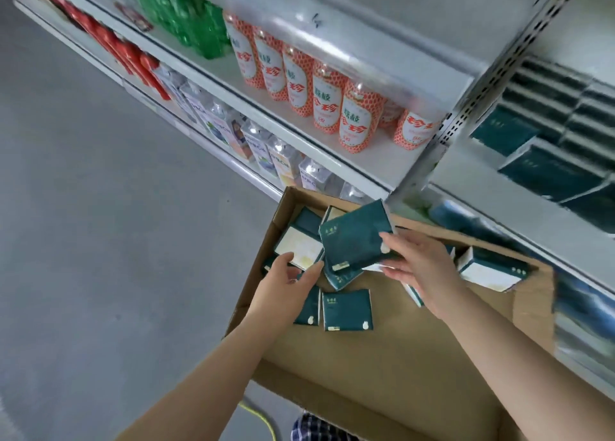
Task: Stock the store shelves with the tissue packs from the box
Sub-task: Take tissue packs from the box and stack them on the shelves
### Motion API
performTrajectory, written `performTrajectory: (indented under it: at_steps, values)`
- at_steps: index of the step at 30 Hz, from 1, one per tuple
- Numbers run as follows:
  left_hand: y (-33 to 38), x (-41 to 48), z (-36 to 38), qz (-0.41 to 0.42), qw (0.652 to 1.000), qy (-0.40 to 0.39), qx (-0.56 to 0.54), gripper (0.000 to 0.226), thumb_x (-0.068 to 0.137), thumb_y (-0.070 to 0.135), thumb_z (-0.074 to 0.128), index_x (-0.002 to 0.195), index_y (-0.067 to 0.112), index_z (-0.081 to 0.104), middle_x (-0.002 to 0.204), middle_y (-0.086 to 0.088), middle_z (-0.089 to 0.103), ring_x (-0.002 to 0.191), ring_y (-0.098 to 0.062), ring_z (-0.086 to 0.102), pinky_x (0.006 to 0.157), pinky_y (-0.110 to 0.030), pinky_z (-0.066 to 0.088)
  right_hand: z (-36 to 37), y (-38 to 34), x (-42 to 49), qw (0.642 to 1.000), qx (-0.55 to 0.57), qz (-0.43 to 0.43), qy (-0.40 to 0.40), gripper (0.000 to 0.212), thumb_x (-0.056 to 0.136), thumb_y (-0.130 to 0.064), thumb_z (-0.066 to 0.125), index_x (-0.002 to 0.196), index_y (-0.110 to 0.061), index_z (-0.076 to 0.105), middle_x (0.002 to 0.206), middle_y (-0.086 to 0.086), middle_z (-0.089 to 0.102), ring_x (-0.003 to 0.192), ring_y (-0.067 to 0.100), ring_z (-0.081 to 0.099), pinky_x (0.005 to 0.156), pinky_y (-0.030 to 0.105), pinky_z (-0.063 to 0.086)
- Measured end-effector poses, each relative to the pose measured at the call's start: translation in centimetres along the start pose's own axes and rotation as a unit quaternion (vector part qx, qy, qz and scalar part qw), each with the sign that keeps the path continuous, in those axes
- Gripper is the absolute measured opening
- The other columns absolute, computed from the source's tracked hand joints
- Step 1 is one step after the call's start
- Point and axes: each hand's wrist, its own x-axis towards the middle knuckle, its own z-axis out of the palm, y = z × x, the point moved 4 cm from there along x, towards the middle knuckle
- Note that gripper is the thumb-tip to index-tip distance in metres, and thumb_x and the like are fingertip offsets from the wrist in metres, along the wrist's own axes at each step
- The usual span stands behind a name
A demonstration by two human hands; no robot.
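- The left hand [289, 281] is inside the cardboard box [399, 350], near its left wall. Its fingers are spread and bent round the near end of a pale-faced tissue pack [299, 246]. I cannot tell if it has a firm hold on it.
- In the middle of the box, a green tissue pack [352, 237] is lifted up and tilted above the other packs.
- The right hand [422, 264] pinches that green pack at its right edge, with the thumb on top and the fingers under it.
- More loose packs [346, 309] lie flat on the box floor, just below the two hands. One more pack [492, 269] sits by the right wall of the box.
- Above and to the right of the box is the shelf [466, 181]. Stacked green packs [549, 171] already sit on it.
- I think the step is picking packs up out of the box. One pack is in hand and a second is being reached for.
- The next move likely needs a sure hold on both packs. Then they need to be lifted over the box wall, up to the right, and laid flat beside the stack on the shelf.
- Many packs are left in the box, so the job looks partly done.
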Motion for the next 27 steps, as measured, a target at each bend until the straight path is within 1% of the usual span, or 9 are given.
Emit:
performTrajectory:
  at_steps: [4, 6, 8, 12, 15, 17, 20, 23, 27]
  values:
    - [4.2, -6.2, -2.9, 0.005, 0.996, -0.020, -0.083, 0.071, 0.087, 0.076, 0.048, 0.141, 0.029, 0.049, 0.110, 0.015, 0.064, 0.095, -0.006, 0.065, 0.077, -0.022, 0.055, 0.3, -3.0, -7.1, 0.996, 0.082, 0.044, -0.011, 0.024, 0.091, -0.022, 0.071, 0.114, -0.015, 0.066, 0.116, 0.009, 0.070, 0.101, 0.031, 0.071, 0.093, 0.045, 0.057]
    - [5.3, -9.2, -3.7, -0.008, 0.989, -0.045, -0.140, 0.058, 0.085, 0.076, 0.050, 0.122, 0.033, 0.060, 0.109, 0.011, 0.067, 0.098, -0.009, 0.068, 0.082, -0.027, 0.060, 1.1, -3.6, -10.3, 0.992, 0.111, 0.045, -0.029, 0.019, 0.094, -0.018, 0.066, 0.113, -0.016, 0.067, 0.116, 0.008, 0.069, 0.100, 0.030, 0.072, 0.088, 0.041, 0.059]
    - [6.1, -12.4, -4.8, -0.024, 0.976, -0.074, -0.205, 0.041, 0.084, 0.071, 0.058, 0.106, 0.037, 0.063, 0.107, 0.010, 0.072, 0.096, -0.009, 0.072, 0.074, -0.025, 0.061, 2.1, -3.9, -14.2, 0.981, 0.180, 0.063, -0.038, 0.017, 0.096, -0.009, 0.061, 0.112, -0.013, 0.066, 0.112, 0.010, 0.070, 0.097, 0.028, 0.074, 0.077, 0.033, 0.061]
    - [5.7, -18.6, -5.2, -0.049, 0.932, -0.131, -0.334, 0.059, 0.078, 0.058, 0.077, 0.123, 0.023, 0.063, 0.111, 0.003, 0.077, 0.100, -0.015, 0.074, 0.078, -0.034, 0.062, 4.0, -3.1, -21.8, 0.920, 0.366, 0.135, -0.043, 0.035, 0.083, -0.006, 0.069, 0.117, -0.003, 0.061, 0.113, 0.019, 0.072, 0.103, 0.033, 0.071, 0.080, 0.038, 0.061]
    - [5.3, -22.8, -3.9, -0.064, 0.941, -0.140, -0.302, 0.071, 0.072, 0.057, 0.082, 0.124, 0.013, 0.063, 0.113, -0.007, 0.076, 0.105, -0.025, 0.074, 0.093, -0.045, 0.059, 4.5, -1.9, -26.8, 0.926, 0.340, 0.161, -0.038, 0.035, 0.075, -0.010, 0.076, 0.109, -0.003, 0.069, 0.102, 0.013, 0.076, 0.095, 0.026, 0.074, 0.083, 0.038, 0.060]
    - [5.5, -24.5, -3.1, -0.055, 0.944, -0.143, -0.291, 0.064, 0.076, 0.049, 0.084, 0.122, 0.008, 0.065, 0.112, -0.014, 0.075, 0.105, -0.030, 0.073, 0.099, -0.050, 0.056, 3.9, -1.2, -29.3, 0.935, 0.312, 0.169, -0.024, 0.043, 0.067, -0.013, 0.079, 0.108, -0.003, 0.069, 0.092, 0.010, 0.077, 0.089, 0.022, 0.073, 0.079, 0.035, 0.059]
    - [7.7, -26.1, -2.6, -0.009, 0.957, -0.163, -0.240, 0.052, 0.076, 0.043, 0.084, 0.116, 0.012, 0.071, 0.109, -0.011, 0.076, 0.104, -0.030, 0.072, 0.102, -0.051, 0.053, 1.5, -0.9, -32.0, 0.943, 0.286, 0.168, 0.006, 0.058, 0.056, -0.019, 0.086, 0.109, -0.005, 0.065, 0.097, 0.010, 0.072, 0.094, 0.022, 0.069, 0.079, 0.035, 0.056]
    - [10.5, -26.5, -2.7, 0.055, 0.965, -0.194, -0.165, 0.055, 0.069, 0.044, 0.085, 0.111, 0.012, 0.071, 0.096, -0.003, 0.078, 0.088, -0.028, 0.071, 0.090, -0.047, 0.054, -1.7, -1.2, -33.5, 0.945, 0.287, 0.150, 0.034, 0.064, 0.053, -0.026, 0.088, 0.111, -0.010, 0.067, 0.102, 0.007, 0.075, 0.101, 0.022, 0.070, 0.081, 0.035, 0.055]
    - [16.3, -27.8, -1.7, 0.152, 0.939, -0.308, 0.031, 0.026, 0.086, 0.031, 0.080, 0.110, 0.025, 0.073, 0.106, 0.006, 0.078, 0.098, -0.013, 0.075, 0.081, -0.025, 0.060, -8.7, -3.3, -35.7, 0.956, 0.279, 0.038, 0.082, 0.060, 0.060, -0.042, 0.086, 0.114, -0.021, 0.070, 0.114, 0.002, 0.074, 0.109, 0.020, 0.067, 0.087, 0.034, 0.053]
